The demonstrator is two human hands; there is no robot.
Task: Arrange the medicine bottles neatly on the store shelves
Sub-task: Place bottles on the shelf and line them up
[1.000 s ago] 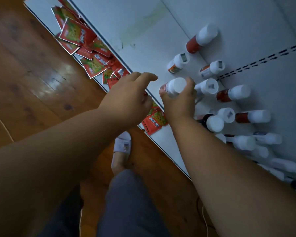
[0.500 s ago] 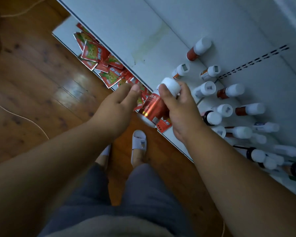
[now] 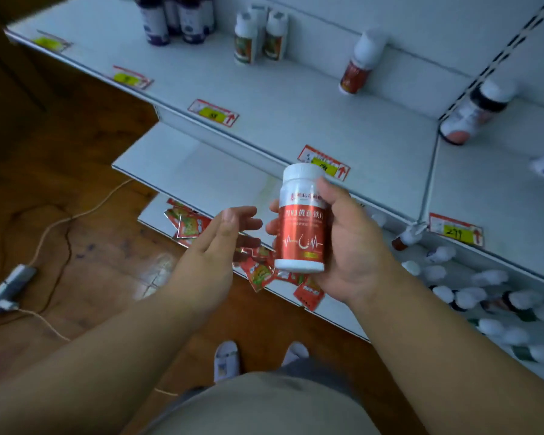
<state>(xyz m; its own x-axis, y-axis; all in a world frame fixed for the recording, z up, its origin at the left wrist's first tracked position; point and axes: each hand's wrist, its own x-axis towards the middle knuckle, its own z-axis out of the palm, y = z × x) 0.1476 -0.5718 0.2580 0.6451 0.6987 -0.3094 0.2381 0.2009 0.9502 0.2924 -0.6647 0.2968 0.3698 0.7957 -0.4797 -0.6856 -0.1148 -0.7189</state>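
One red bottle (image 3: 302, 221) (upright) in right hand (image 3: 349, 246)

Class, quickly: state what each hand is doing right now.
Left hand: open, holding nothing.
Right hand: grip closed around the red medicine bottle.

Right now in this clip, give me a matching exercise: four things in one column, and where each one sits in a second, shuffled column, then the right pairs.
Things:
1. red bottle with white cap
2. dark purple bottles
3. red sachets
4. left hand

Places:
A. scattered on the lowest shelf, near the floor
B. in the grip of the right hand
C. open, just beside the held bottle, not touching it
D. standing at the far left of the upper shelf

Pairs: 1-B, 2-D, 3-A, 4-C
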